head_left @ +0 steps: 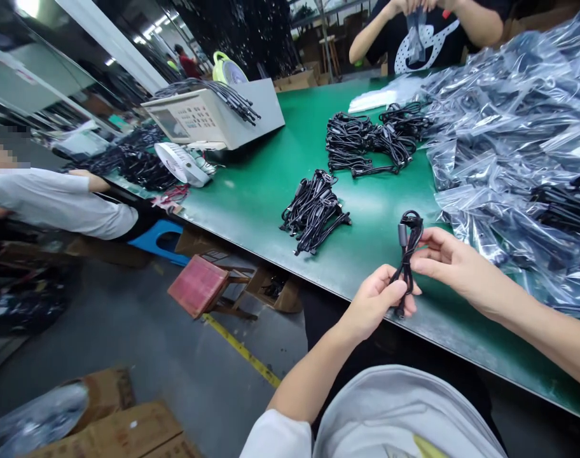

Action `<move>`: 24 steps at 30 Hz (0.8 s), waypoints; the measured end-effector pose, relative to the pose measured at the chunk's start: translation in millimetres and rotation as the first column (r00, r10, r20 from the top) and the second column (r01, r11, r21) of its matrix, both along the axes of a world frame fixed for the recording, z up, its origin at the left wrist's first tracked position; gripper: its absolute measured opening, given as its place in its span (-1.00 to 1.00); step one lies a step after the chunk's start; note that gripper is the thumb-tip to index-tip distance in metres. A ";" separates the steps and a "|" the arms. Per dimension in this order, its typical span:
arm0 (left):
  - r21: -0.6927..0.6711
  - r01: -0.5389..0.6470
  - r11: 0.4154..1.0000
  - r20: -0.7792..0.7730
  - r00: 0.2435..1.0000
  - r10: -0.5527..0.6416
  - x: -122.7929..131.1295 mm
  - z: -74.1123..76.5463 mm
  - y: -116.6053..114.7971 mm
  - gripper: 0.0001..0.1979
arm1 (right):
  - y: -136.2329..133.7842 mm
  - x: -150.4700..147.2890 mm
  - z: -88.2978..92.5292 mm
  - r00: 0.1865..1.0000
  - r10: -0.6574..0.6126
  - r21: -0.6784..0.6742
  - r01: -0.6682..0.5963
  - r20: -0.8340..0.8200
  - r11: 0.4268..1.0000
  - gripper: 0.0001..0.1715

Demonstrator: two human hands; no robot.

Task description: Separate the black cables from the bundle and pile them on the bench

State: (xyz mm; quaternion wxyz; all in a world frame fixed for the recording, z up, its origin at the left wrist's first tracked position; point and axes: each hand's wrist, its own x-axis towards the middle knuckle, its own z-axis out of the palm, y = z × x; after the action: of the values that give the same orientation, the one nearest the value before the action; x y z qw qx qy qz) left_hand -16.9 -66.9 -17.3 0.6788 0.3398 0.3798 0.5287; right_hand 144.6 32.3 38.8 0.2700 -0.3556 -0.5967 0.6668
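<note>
A coiled black cable point(406, 254) with a grey-black cylinder on it is held upright over the near edge of the green table point(252, 184). My left hand point(376, 299) pinches its lower part between thumb and fingers. Around the cable's upper right side, my right hand point(445, 261) has its thumb and fingers closed on it. Left of my hands lies a pile of bundled black cables point(313, 213). Farther back is a larger heap of cable bundles point(361, 143).
Clear plastic bags point(504, 146) with cables cover the table's right side. Across the table a person's hands point(414, 6) hold a bag. A beige instrument point(214, 117), a white fan point(182, 164) and a red-topped stool point(198, 286) are at left. Another person point(70, 200) works there.
</note>
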 end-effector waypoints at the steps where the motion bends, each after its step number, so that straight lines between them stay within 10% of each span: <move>1: 0.004 0.003 1.000 -0.019 1.000 -0.003 -3.4 2.1 -2.2 -0.62 | 3.7 1.8 1.5 0.998 -0.064 0.063 0.063 0.004 0.996 -0.43; 12: 0.002 0.076 0.997 -0.209 0.975 -0.074 -16.6 15.1 -20.7 -0.60 | 3.5 6.0 19.0 0.992 -0.055 0.365 0.012 0.110 0.931 -0.49; 18: 0.003 0.075 0.997 -0.462 0.885 -0.065 -12.7 19.8 -30.1 -0.63 | -0.3 9.7 16.5 0.949 -0.224 0.631 0.035 0.223 0.775 -0.69; 24: 0.035 0.080 0.996 -0.324 0.944 -0.064 -10.9 19.4 -30.3 -0.61 | -4.5 12.2 21.4 0.960 -0.247 0.694 0.088 0.132 0.714 -0.85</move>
State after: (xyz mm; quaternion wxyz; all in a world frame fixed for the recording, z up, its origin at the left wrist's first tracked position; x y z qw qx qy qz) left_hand -27.7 -97.2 2.1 0.6181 0.4514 0.4604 0.4497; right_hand 156.8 27.8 60.2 0.3748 -0.3545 -0.7901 0.3311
